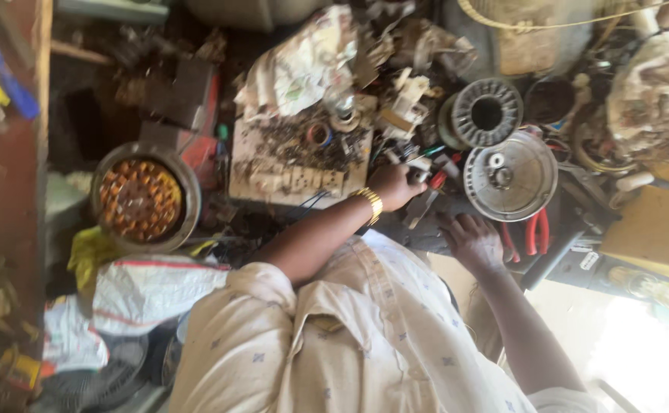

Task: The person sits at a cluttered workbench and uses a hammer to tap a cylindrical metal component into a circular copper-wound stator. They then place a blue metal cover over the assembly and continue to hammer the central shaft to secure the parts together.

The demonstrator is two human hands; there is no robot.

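My left hand (392,186), with a gold watch on its wrist, reaches over the cluttered bench. Its fingers are closed around a small red-handled tool (435,180) beside a round metal motor cover (529,195). My right hand (470,240) rests palm down with fingers spread on the dark bench top, just below that cover. It holds nothing. Red-handled pliers (537,231) lie just right of it. A dusty switch board (292,180) lies left of my left hand.
A ribbed motor stator (466,115) stands behind the cover. A round pan holding copper windings (142,200) sits far left, above a white sack (151,291). Crumpled paper (296,69), a tape roll (318,134) and scrap parts crowd the back.
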